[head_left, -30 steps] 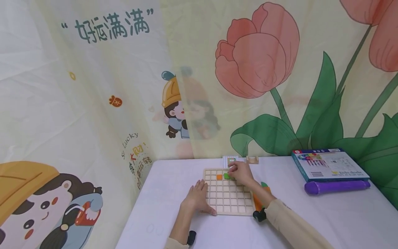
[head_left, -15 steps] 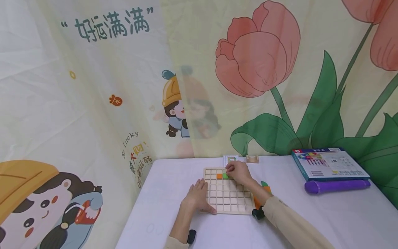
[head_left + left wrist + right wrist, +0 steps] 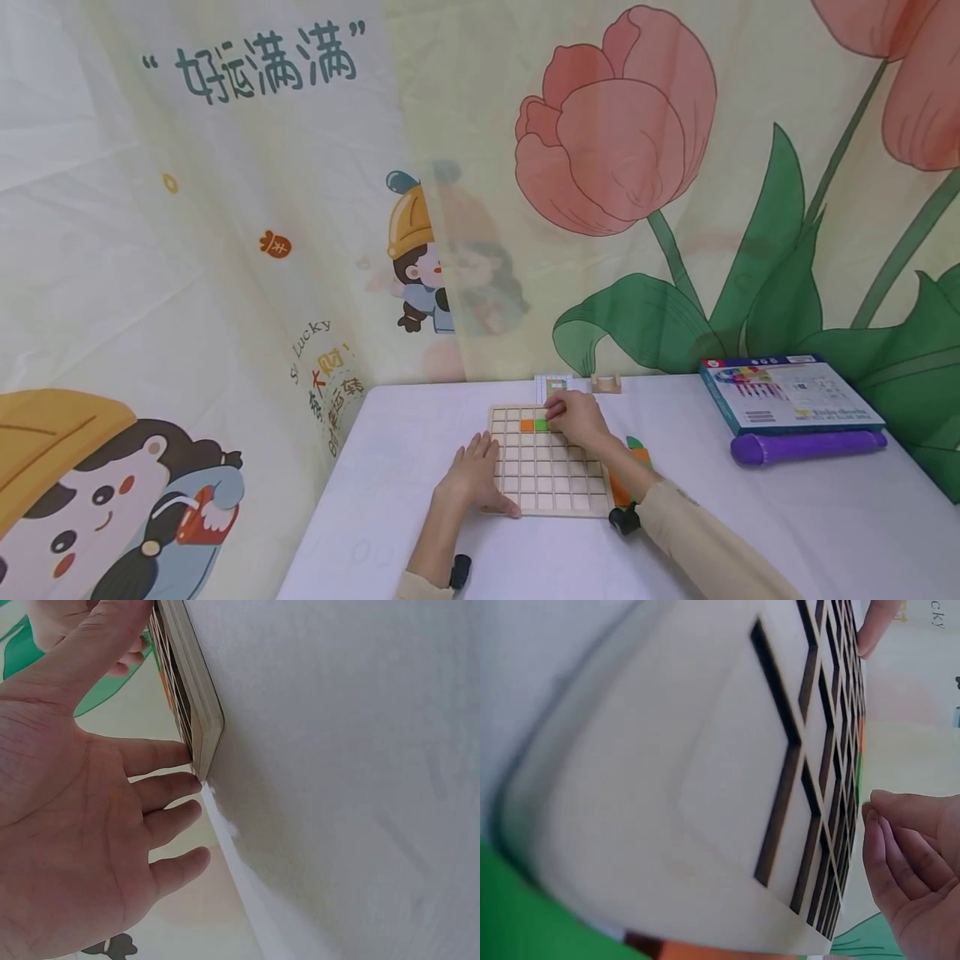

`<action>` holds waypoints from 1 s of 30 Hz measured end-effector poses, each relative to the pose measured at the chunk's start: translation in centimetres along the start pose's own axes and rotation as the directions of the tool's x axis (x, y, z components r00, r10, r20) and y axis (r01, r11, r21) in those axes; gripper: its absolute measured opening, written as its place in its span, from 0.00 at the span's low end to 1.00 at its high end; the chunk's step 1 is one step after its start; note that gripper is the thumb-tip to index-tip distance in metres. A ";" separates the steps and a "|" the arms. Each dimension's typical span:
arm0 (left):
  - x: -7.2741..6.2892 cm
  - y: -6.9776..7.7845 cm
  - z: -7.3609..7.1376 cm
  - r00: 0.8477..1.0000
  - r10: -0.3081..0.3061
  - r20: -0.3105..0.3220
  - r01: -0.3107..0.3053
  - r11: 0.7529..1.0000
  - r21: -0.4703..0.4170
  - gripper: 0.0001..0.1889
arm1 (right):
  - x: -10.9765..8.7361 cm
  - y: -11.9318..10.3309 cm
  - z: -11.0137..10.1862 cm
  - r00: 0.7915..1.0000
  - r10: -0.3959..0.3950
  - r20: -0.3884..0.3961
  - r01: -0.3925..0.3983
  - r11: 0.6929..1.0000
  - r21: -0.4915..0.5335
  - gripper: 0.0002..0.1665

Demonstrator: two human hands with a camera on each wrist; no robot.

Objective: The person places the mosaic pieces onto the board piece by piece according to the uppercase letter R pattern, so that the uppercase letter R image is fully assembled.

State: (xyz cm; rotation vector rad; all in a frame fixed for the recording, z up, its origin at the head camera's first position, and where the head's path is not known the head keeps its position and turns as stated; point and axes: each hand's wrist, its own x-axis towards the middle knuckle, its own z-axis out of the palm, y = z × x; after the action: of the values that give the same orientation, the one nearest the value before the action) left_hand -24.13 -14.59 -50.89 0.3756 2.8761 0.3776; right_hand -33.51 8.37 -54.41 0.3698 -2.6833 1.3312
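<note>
A square wooden grid board (image 3: pixel 551 478) lies on the white table. An orange square (image 3: pixel 527 426) and a green square (image 3: pixel 541 425) sit side by side in its upper rows. My left hand (image 3: pixel 472 477) rests at the board's left edge, fingers straight and spread, thumb near the front left corner. My right hand (image 3: pixel 580 418) is over the board's upper part, beside the green square. In the right wrist view, the thumb and index fingertips (image 3: pixel 871 806) meet just above the grid. Whether a small piece is between them cannot be seen.
Behind the board lies a small card (image 3: pixel 552 386) with a coloured grid pattern. A small wooden holder (image 3: pixel 606 383) stands beside it. An orange and green carrot-like item (image 3: pixel 640 456) is partly under the right forearm. A flat box (image 3: pixel 772 397) and purple tube (image 3: pixel 808 447) lie at right.
My right hand has shifted slightly left and now covers part of the green square's right side. The left hand has stayed at the board's edge.
</note>
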 end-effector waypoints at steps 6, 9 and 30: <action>0.0 0.1 0.0 1.000 -0.006 0.009 0.006 1.000 -0.021 0.66 | -0.7 -0.3 -1.3 1.000 0.012 -0.013 -0.011 0.998 0.055 0.13; 0.1 0.0 0.0 1.000 -0.009 0.011 0.009 1.000 -0.024 0.66 | -1.1 -0.5 -2.2 1.000 0.000 -0.028 0.002 0.996 0.086 0.13; 0.1 0.0 0.1 1.000 0.008 0.002 -0.008 1.000 -0.022 0.66 | -4.6 0.6 -7.0 0.998 0.011 -0.054 -0.012 0.999 -0.030 0.10</action>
State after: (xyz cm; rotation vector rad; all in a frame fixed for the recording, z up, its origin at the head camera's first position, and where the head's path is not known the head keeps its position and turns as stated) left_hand -24.15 -14.51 -51.02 0.3840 2.8670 0.4093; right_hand -29.28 15.04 -51.65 0.3115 -2.6623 1.2830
